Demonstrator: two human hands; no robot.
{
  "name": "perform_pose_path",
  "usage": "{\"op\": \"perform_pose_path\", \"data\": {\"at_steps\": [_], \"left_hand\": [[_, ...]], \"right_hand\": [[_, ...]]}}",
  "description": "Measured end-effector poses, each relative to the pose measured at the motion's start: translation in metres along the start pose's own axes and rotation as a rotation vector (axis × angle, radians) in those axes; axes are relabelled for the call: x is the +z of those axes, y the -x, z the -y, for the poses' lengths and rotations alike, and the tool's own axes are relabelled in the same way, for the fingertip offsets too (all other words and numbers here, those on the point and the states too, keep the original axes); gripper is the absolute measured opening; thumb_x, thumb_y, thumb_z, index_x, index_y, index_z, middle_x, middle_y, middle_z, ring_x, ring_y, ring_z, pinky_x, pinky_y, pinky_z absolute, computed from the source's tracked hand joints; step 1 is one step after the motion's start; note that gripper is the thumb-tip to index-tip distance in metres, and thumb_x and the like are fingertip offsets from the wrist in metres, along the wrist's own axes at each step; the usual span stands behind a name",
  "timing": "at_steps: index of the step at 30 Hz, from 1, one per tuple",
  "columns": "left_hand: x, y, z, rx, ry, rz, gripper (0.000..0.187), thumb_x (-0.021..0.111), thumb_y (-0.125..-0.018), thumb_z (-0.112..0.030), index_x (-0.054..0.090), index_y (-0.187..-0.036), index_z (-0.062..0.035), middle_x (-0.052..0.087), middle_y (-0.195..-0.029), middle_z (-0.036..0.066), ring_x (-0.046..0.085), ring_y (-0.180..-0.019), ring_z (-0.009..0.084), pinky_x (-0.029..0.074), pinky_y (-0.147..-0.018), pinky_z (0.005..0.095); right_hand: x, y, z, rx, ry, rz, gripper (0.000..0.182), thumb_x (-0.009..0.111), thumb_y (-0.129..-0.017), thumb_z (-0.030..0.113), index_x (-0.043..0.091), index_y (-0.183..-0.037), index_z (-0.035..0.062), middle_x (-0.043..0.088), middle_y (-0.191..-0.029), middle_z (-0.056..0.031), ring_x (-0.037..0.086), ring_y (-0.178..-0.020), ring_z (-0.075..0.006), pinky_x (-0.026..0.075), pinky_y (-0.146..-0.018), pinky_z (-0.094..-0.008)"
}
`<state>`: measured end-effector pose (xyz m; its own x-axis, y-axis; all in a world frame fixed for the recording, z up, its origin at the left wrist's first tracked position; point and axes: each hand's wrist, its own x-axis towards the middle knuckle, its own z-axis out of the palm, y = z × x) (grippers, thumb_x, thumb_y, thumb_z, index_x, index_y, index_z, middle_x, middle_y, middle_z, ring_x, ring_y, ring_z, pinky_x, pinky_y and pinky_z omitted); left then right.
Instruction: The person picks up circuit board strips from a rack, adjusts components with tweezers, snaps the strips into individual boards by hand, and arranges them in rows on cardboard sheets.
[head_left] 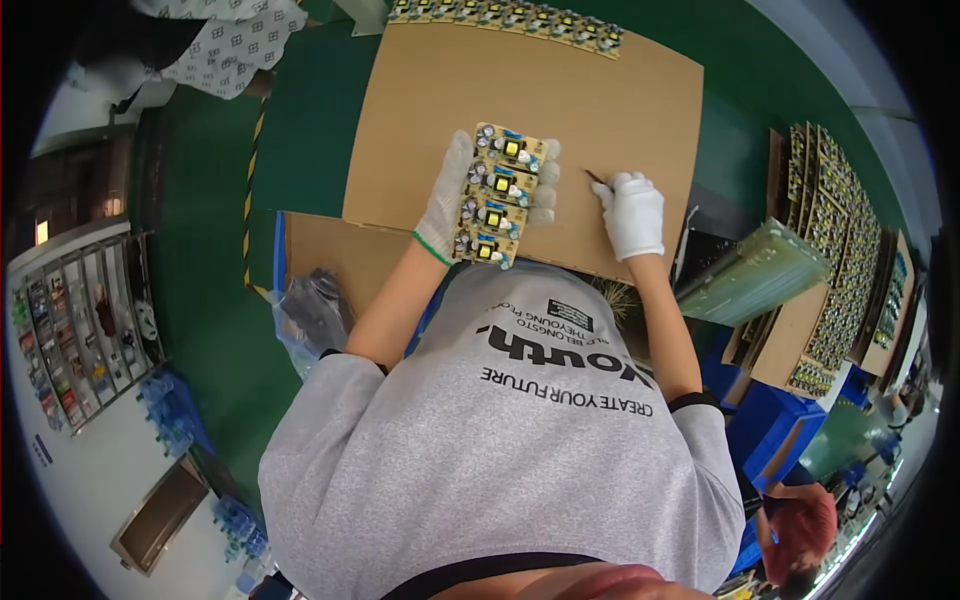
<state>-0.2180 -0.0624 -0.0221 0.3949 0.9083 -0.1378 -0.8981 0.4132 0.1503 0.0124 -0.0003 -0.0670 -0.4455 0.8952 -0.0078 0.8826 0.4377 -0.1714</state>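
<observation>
A panel of several joined circuit boards point(500, 184), with yellow-topped parts and round capacitors, rests in my left hand point(455, 195), which wears a whitish glove with a green cuff. The thumb lies along the panel's left edge and the fingertips show past its right edge. To the right, over the cardboard sheet point(440, 80), my right hand point(633, 215) in a white glove is closed on a thin dark tool point(596, 177) that points up and left. The tool's kind is too small to tell.
A row of circuit boards point(510, 20) lines the cardboard's far edge. Stacked boards point(835, 240) and a greenish translucent bin point(760, 270) stand at the right. A plastic bag point(310, 315) hangs at the left. Another person point(800, 530) is at the lower right.
</observation>
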Motion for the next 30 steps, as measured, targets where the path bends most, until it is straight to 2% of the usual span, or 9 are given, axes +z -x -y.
{"op": "perform_pose_path", "data": {"at_steps": [3,4,7,11,15,27,30], "left_hand": [[-0.005,-0.003,-0.008,-0.053,0.005,0.14,0.09,0.046,-0.083,-0.067,0.035,-0.134,0.0065,0.055,-0.119,0.022,0.063,-0.097,0.0335,0.052,-0.085,0.0462],[-0.006,0.0,-0.01,-0.052,0.017,0.138,0.09,0.046,-0.083,-0.067,0.035,-0.134,0.0065,0.055,-0.119,0.022,0.063,-0.097,0.0335,0.052,-0.085,0.0462],[-0.003,0.0,-0.018,-0.072,-0.138,0.057,0.097,0.051,-0.079,-0.068,0.031,-0.135,0.0086,0.055,-0.115,0.025,0.064,-0.093,0.0332,0.055,-0.079,0.0464],[0.004,0.005,-0.028,-0.097,-0.251,0.14,0.09,0.045,-0.083,-0.066,0.036,-0.134,0.0072,0.056,-0.118,0.023,0.064,-0.092,0.0313,0.053,-0.082,0.0421],[0.008,0.01,-0.035,-0.096,-0.421,0.096,0.101,0.051,-0.077,-0.07,0.031,-0.136,0.0093,0.055,-0.117,0.025,0.064,-0.09,0.0331,0.055,-0.076,0.0437],[-0.005,0.025,-0.041,-0.061,-0.388,0.123,0.097,0.049,-0.08,-0.068,0.032,-0.135,0.0089,0.056,-0.116,0.023,0.064,-0.089,0.0314,0.055,-0.078,0.0428],[-0.005,0.029,-0.043,-0.052,-0.398,0.126,0.096,0.049,-0.08,-0.068,0.032,-0.135,0.0092,0.056,-0.117,0.023,0.064,-0.089,0.0304,0.055,-0.078,0.0422]], "right_hand": [[-0.01,0.002,0.003,0.426,-0.521,-0.029,0.022,0.067,-0.086,0.021,0.058,-0.092,0.0016,0.062,-0.077,-0.0108,0.058,-0.068,-0.0196,0.05,-0.066,-0.0297],[-0.02,0.005,0.01,0.429,-0.513,-0.02,0.022,0.067,-0.086,0.021,0.058,-0.092,0.0016,0.062,-0.077,-0.0108,0.058,-0.068,-0.0196,0.05,-0.066,-0.0297],[-0.067,0.005,0.044,0.02,-0.778,-0.34,0.02,0.074,-0.078,0.012,0.059,-0.086,0.0022,0.062,-0.075,-0.0056,0.057,-0.069,-0.0116,0.05,-0.066,-0.0242],[-0.091,0.001,0.066,-0.107,-0.685,-0.325,0.022,0.079,-0.071,0.005,0.059,-0.082,0.0025,0.063,-0.078,-0.0031,0.058,-0.069,-0.0091,0.05,-0.065,-0.0236],[-0.086,0.003,0.071,-0.087,-0.729,-0.335,0.026,0.081,-0.068,0.005,0.059,-0.081,0.003,0.064,-0.078,-0.0026,0.056,-0.067,-0.0078,0.049,-0.063,-0.0228],[-0.094,-0.007,0.082,-0.29,-0.616,-0.339,0.028,0.079,-0.068,0.0,0.053,-0.074,0.003,0.062,-0.072,-0.0034,0.056,-0.061,-0.0126,0.047,-0.059,-0.0249],[-0.095,-0.01,0.08,-0.357,-0.553,-0.32,0.028,0.078,-0.069,-0.002,0.05,-0.072,0.0037,0.061,-0.069,-0.0023,0.054,-0.06,-0.011,0.045,-0.057,-0.0243]]}}
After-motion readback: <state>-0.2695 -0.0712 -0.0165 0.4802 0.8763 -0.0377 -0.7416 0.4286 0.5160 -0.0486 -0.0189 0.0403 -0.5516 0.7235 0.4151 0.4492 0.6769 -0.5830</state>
